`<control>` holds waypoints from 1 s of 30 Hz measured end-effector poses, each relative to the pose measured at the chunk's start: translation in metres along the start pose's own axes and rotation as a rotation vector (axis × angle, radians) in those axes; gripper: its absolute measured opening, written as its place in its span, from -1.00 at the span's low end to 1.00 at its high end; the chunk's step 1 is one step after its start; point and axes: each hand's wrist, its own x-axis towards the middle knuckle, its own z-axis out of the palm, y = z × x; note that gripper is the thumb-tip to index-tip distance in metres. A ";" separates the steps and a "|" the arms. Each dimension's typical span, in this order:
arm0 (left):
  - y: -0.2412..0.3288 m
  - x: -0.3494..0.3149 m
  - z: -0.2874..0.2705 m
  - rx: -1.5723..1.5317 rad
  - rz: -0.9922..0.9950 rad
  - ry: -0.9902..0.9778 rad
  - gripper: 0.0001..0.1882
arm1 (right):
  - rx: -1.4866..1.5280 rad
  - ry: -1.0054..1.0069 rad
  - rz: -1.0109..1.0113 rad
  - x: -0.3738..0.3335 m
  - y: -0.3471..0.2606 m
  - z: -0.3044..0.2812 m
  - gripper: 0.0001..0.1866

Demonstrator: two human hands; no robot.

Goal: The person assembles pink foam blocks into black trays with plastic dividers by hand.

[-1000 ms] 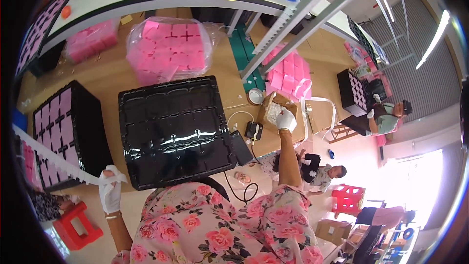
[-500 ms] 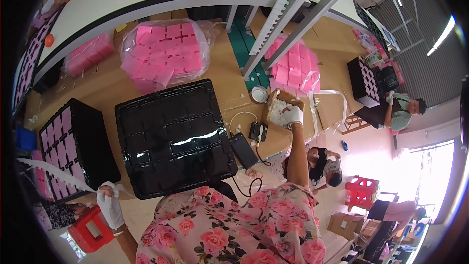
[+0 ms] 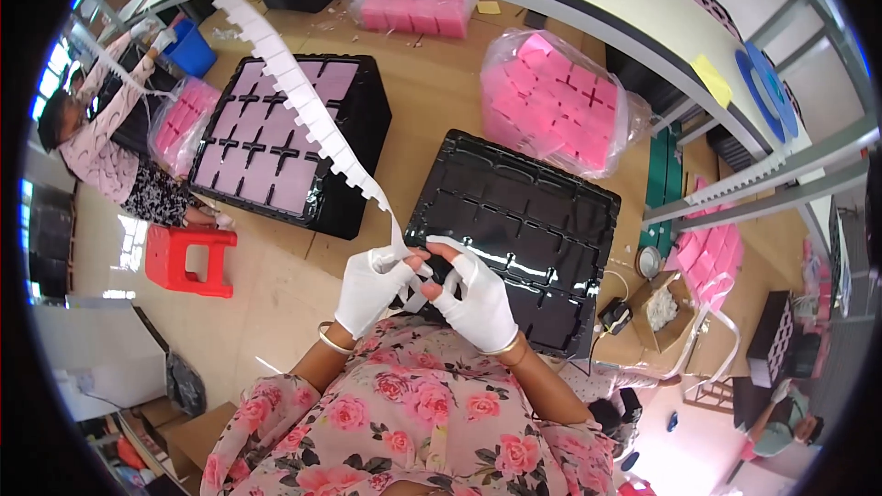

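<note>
A long white strip with tabs along one edge [image 3: 299,92] slants down from the upper left to my hands. My left hand [image 3: 369,292], in a white glove with bare fingertips, pinches its lower end. Close beside it is my right hand [image 3: 478,305], gloved the same way, its thumb and index finger curled at the strip's end. Whatever lies in the right fingers is too small to make out. Just beyond both hands, a glossy black moulded tray [image 3: 524,220] lies on the brown cardboard-covered table [image 3: 418,64].
A black tray stack with pink-lilac blocks [image 3: 276,138] stands left. Bagged pink pieces [image 3: 560,106] lie behind. At right are a cardboard box of white bits [image 3: 663,312], a round tin [image 3: 649,262] and a black device [image 3: 614,315]. A red stool [image 3: 188,260] and a co-worker [image 3: 115,147] are left.
My right hand has left the box of white bits and come to my left hand. The left hand has brought the strip in front of me. My view has turned left.
</note>
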 end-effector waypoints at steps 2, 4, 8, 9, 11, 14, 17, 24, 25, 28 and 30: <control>-0.004 -0.004 -0.008 0.015 -0.035 0.041 -0.86 | -0.002 0.010 -0.048 0.014 -0.005 0.012 -0.56; -0.018 -0.005 -0.019 0.019 -0.051 0.016 -0.85 | -0.067 -0.028 -0.002 0.026 -0.020 0.021 -0.59; -0.021 -0.006 -0.030 0.119 -0.068 -0.065 -0.82 | 0.045 -0.177 0.168 0.032 -0.001 0.037 -0.78; -0.021 -0.004 -0.036 0.212 -0.012 -0.108 -0.82 | 0.039 -0.186 0.170 0.033 -0.003 0.039 -0.78; -0.034 0.010 -0.064 0.288 0.149 -0.106 -0.72 | 0.279 -0.180 0.337 0.033 -0.009 0.043 -0.82; 0.019 0.013 -0.079 0.280 0.187 -0.136 -0.53 | 0.250 -0.202 0.346 0.029 0.006 0.044 -0.78; 0.033 0.012 -0.068 0.233 0.179 -0.088 -0.68 | 0.238 -0.227 0.372 0.027 0.003 0.045 -0.74; 0.028 0.010 -0.052 0.102 0.113 0.080 -0.84 | 0.135 0.079 0.205 0.018 -0.003 0.052 -0.79; 0.024 0.011 -0.052 0.110 0.087 0.069 -0.84 | 0.134 0.090 0.210 0.017 -0.004 0.052 -0.79; 0.028 0.007 -0.044 0.084 0.138 0.136 -0.85 | -0.075 0.213 -0.071 0.022 -0.007 0.056 -0.85; 0.023 0.005 -0.040 0.044 0.169 0.199 -0.85 | -0.235 0.225 -0.253 0.022 -0.011 0.052 -0.85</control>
